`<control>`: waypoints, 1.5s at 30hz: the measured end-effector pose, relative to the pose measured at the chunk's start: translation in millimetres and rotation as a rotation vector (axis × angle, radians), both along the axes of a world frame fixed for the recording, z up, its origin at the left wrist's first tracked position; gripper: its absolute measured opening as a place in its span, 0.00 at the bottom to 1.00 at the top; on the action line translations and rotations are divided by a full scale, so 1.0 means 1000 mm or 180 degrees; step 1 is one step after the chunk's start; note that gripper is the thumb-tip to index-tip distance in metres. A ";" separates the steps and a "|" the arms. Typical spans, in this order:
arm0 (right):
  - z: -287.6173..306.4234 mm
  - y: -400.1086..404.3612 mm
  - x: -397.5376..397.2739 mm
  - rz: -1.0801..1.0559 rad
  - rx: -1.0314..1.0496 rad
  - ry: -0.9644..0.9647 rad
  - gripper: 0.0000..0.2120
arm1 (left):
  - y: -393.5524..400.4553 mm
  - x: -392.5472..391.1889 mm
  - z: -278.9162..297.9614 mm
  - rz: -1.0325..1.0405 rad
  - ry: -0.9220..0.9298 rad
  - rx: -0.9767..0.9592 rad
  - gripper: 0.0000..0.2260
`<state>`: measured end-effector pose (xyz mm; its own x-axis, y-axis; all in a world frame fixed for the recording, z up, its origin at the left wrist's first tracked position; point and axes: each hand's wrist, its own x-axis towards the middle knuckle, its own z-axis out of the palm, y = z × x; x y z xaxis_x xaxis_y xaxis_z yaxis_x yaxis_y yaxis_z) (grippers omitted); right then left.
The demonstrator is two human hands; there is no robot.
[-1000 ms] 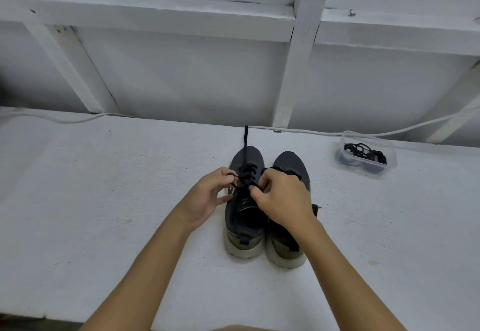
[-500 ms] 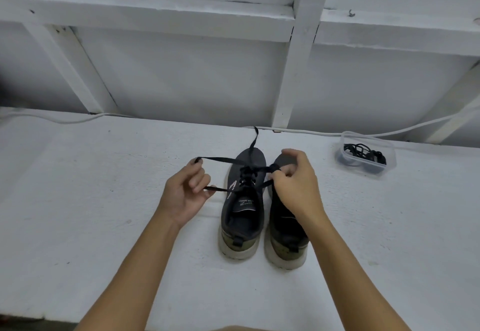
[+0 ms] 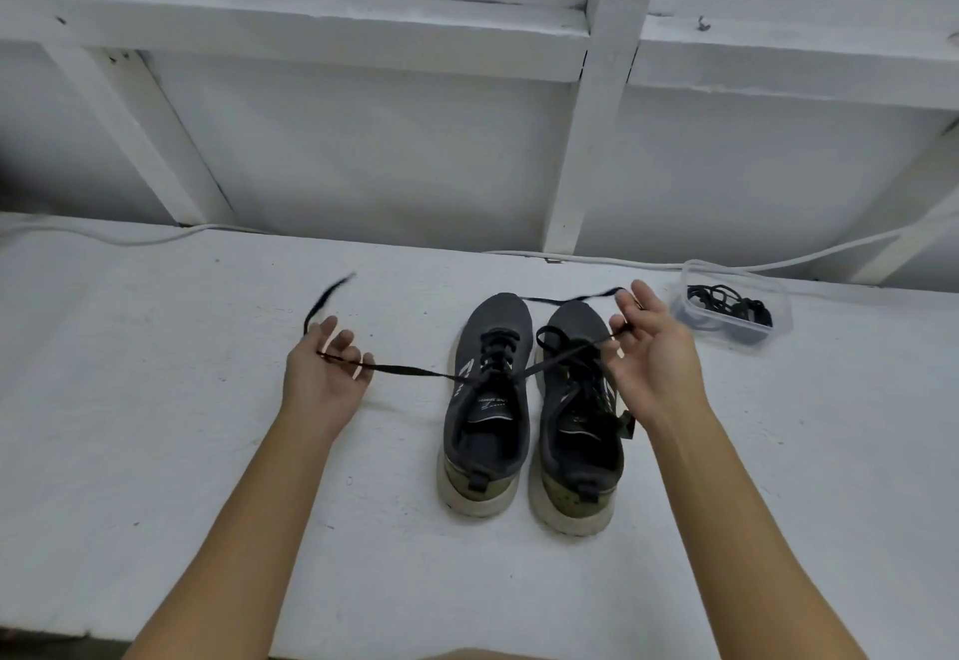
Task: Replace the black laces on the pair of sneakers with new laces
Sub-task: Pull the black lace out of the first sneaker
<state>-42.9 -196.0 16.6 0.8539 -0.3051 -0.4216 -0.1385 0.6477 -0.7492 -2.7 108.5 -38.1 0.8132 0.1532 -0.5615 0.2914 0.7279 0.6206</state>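
Note:
Two dark grey sneakers with pale soles stand side by side on the white table, toes away from me: the left sneaker (image 3: pixel 490 400) and the right sneaker (image 3: pixel 578 415). The left sneaker's black lace (image 3: pixel 415 373) is untied and drawn out to both sides. My left hand (image 3: pixel 327 379) pinches one end of it, left of the shoes, with the tip flicking up blurred. My right hand (image 3: pixel 651 348) pinches the other end above the right sneaker's toe, fingers partly spread. The right sneaker's lacing is partly hidden by the crossing lace.
A clear plastic tub (image 3: pixel 731 309) holding coiled black laces sits at the back right of the white table (image 3: pixel 155 426). A white cable (image 3: pixel 571 260) runs along the table's rear edge beneath white wall framing.
Both hands have moved apart from the left sneaker's tongue, pulling the knot undone. The lace ends now stretch far to the left and right.

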 end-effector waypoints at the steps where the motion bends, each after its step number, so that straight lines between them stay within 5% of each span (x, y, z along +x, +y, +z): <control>1: -0.002 -0.002 0.000 0.0032 -0.0671 0.0189 0.13 | 0.001 0.000 0.000 -0.0065 0.0024 0.0109 0.08; 5: -0.011 0.002 -0.006 0.1147 -0.4483 0.0868 0.18 | -0.013 -0.007 0.003 -0.1356 0.0119 0.1611 0.13; 7: -0.006 0.013 -0.010 0.1074 -0.5100 0.0865 0.16 | -0.023 -0.013 0.006 -0.1992 -0.0006 0.2174 0.13; 10: -0.001 0.027 -0.013 0.0947 -0.5053 0.0044 0.07 | -0.034 -0.022 0.008 -0.2662 -0.0336 0.2679 0.09; 12: 0.002 0.036 -0.017 0.1470 -0.4936 -0.0278 0.07 | -0.043 -0.028 0.008 -0.2905 -0.0507 0.2868 0.09; 17: 0.008 0.051 -0.024 0.2711 -0.5300 0.0234 0.13 | -0.056 -0.035 0.013 -0.2516 -0.0545 0.3433 0.11; 24: 0.001 0.083 -0.025 0.1868 -0.5300 0.0027 0.09 | -0.047 -0.047 0.025 -0.2596 -0.0965 0.3502 0.07; 30: -0.016 0.110 -0.025 0.1040 -0.4556 -0.0156 0.09 | -0.040 -0.044 0.028 -0.1770 -0.1281 0.4202 0.03; 41: -0.056 0.133 -0.040 0.1206 -0.2914 -0.0202 0.12 | -0.022 -0.032 0.015 -0.2151 -0.0675 0.2814 0.06; 45: -0.063 0.131 -0.039 0.1182 -0.2947 -0.0273 0.14 | -0.027 -0.023 0.018 -0.2304 -0.0619 0.2727 0.04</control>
